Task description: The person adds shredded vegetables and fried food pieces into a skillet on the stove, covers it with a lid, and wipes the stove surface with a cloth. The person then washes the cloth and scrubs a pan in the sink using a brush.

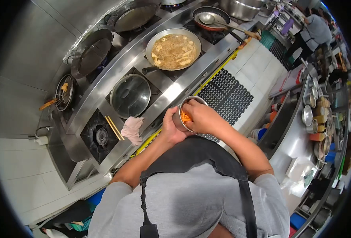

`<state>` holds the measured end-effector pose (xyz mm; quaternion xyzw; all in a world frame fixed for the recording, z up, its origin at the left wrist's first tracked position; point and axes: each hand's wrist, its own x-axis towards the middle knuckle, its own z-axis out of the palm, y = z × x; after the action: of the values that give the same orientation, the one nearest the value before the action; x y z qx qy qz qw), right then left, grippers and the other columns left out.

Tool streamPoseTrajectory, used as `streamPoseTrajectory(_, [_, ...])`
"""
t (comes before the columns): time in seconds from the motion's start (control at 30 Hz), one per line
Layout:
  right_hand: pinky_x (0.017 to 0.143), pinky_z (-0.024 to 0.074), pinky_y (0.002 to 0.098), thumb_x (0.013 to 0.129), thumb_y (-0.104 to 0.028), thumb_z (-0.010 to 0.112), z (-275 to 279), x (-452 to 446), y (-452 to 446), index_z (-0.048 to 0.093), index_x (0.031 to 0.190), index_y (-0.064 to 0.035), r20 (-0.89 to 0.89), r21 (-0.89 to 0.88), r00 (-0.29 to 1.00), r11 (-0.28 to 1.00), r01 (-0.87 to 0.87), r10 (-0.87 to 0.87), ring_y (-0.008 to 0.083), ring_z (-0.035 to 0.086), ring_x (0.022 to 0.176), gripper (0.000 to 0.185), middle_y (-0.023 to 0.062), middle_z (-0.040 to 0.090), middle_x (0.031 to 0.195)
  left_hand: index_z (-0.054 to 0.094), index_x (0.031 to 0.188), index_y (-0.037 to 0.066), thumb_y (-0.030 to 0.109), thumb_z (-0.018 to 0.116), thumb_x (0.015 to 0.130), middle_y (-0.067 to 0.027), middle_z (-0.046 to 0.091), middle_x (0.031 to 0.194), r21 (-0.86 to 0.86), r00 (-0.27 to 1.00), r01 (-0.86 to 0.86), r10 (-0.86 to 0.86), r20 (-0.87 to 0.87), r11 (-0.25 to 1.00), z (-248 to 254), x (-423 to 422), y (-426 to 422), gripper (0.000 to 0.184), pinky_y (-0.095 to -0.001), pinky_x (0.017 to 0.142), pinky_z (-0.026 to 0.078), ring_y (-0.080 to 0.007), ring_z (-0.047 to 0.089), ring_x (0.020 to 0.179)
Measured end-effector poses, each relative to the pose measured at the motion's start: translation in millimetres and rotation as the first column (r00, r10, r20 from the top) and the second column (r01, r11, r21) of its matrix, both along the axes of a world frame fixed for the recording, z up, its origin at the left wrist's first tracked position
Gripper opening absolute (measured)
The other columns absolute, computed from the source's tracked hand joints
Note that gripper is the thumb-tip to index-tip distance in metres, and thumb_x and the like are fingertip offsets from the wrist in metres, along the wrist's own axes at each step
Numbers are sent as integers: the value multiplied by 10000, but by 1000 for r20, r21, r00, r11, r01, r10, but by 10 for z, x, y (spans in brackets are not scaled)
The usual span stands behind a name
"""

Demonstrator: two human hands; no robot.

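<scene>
The left hand [170,131] has its fingers curled round a metal cup [178,122], holding it, while the right hand [204,115] dips its fingers inside, against orange shreds [185,118], though from here I can't tell whether they pinch any. Beyond the fingers sits a pan [152,41] of food [175,51] in liquid; left of them are a lid [130,96] and a cloth [132,129].

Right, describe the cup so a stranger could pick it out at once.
Find the long steel stove, then look past its near edge to the black apron. In front of the apron, the left hand grips the cup by its side while the right hand reaches into its mouth. Unlike the pans on the stove, it is handheld, with orange shreds inside.
</scene>
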<state>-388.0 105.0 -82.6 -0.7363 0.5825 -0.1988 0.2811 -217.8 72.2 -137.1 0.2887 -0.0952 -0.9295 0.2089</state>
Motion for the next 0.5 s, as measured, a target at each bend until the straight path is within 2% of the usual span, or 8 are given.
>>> streamPoseTrajectory(0.07, [919,547,470,795,-148,714,-55,63,-163,603,1295,-36,32,-59,999,998,-11,13,398,656,1065,524,209,630,1193,488,1470,179,596,454,916,-118,507,1494,37,998,-12,14,-55,999,-75,52,-177,694,-661,1078,385,-358,507,1347])
streamPoseTrajectory(0.1, [901,552,470,806,-142,709,-80,91,-245,627,1243,-27,25,-91,1000,996,-9,11,399,666,1028,459,208,638,1153,486,1473,179,602,442,920,-112,513,1488,13,999,-8,9,-54,1000,-120,67,-261,697,-650,1078,390,-354,510,1342])
streamPoseTrajectory(0.2, [861,558,473,810,-121,705,-120,164,-545,649,1150,-14,-75,-6,997,1000,1,-1,404,671,985,361,203,644,1110,490,1470,182,593,419,934,-103,529,1471,80,995,-8,17,-103,997,-189,129,-530,680,-640,1077,399,-350,516,1337])
streamPoseTrajectory(0.3, [820,562,477,817,-78,678,-5,338,-788,651,1072,-3,-79,-93,994,993,74,-82,414,672,940,267,199,647,1072,495,1465,183,583,399,947,-98,547,1450,73,981,-30,43,-188,997,-342,204,-857,661,-639,1073,404,-348,523,1329])
streamPoseTrajectory(0.4, [805,564,477,820,-47,654,15,486,-1040,649,1047,2,-80,-174,987,977,124,-140,417,672,929,233,198,650,1056,508,1454,186,574,390,953,-96,555,1440,107,983,-37,56,-176,994,-335,306,-1133,644,-641,1062,410,-345,533,1315])
streamPoseTrajectory(0.43, [815,565,476,826,-36,639,29,521,-1120,657,1043,0,-71,-187,988,975,121,-136,420,671,935,220,199,655,1060,558,1402,200,573,419,931,-71,602,1359,109,984,-34,52,-173,994,-336,334,-1205,617,-582,1004,455,-309,580,1235])
streamPoseTrajectory(0.5, [815,566,475,822,-30,641,22,555,-1239,658,1035,1,-93,-136,988,984,112,-125,419,669,944,216,202,660,1066,560,1400,202,584,419,929,-67,604,1358,97,983,-16,34,-181,995,-352,376,-1313,623,-580,986,463,-312,584,1226])
